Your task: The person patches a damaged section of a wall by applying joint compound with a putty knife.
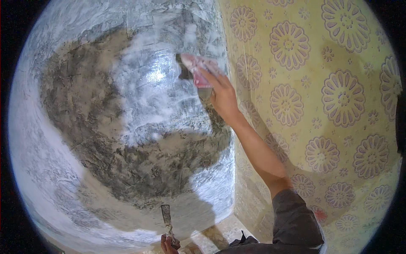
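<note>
Two hands of mine show in the head view, well apart from each other. My right hand is raised far up against the grey wall, its fingers closed around a wide putty trowel with a pinkish, smeared blade. The blade lies flat on the wall, just left of the corner where the plastered surface meets the yellow wallpaper with its purple flower medallions. Left of the blade spreads a wet, shiny patch of white putty, brighter than the rest. Around that patch the wall is rough and dark, brownish grey, and farther out toward the rim it turns pale again.

My right forearm runs down and to the right from the hand, along the papered wall, into a dark grey sleeve at the lower edge.

My left hand sits near, at the very bottom of the view, mostly cut off. It is closed on the handle of a narrow scraper, whose slim metal blade points upward and stands clear of the wall's dark patch. A shadow falls across the pale lower wall beside it.
</note>
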The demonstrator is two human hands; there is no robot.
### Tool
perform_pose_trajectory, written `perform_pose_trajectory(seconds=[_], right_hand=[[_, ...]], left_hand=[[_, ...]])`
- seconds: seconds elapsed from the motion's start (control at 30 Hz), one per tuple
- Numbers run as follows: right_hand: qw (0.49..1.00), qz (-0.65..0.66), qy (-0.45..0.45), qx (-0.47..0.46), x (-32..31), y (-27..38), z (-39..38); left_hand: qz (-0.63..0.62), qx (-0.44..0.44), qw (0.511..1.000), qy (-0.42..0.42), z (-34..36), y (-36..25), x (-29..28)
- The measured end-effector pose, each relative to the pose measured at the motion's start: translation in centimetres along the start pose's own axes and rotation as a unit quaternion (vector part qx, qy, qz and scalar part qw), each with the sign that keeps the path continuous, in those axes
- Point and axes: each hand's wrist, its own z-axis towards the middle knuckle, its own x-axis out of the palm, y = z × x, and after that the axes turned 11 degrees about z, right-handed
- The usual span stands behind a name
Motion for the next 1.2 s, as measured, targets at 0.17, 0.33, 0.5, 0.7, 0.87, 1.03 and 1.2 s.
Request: perform_pose_trajectory(seconds=[0.17,0.33,0.5,0.7,0.87,1.03,1.2], right_hand=[[0.993,-0.079,-0.09,0.003,-0.8,-2.2,7.5],[0.984,-0.138,-0.111,-0.015,-1.3,-4.1,13.0],[0.993,-0.105,-0.037,0.041,-0.3,-4.8,10.2],[0.994,-0.105,-0.004,-0.014,0.0,-2.8,0.2],[0.991,-0.11,-0.033,0.066,-1.0,-3.5,4.4],[0.984,-0.081,0.063,0.145,1.1,-3.3,2.6],[0.996,0.011,0.013,0.084,1.3,0.8,-0.3]], left_hand=[[-0.007,0.034,0.999,0.018,-1.3,-2.7,2.1],[-0.029,0.015,0.999,0.012,-0.7,-2.3,2.5],[0.008,0.079,0.997,0.018,-2.0,-3.3,3.2],[0.031,0.092,0.995,0.005,-0.8,0.0,0.5],[0.049,0.092,0.995,-0.005,-0.5,-0.6,1.1],[0.026,0.101,0.994,0.029,-1.8,-3.6,3.5],[-0.026,0.065,0.997,0.027,0.0,-0.2,1.0]])
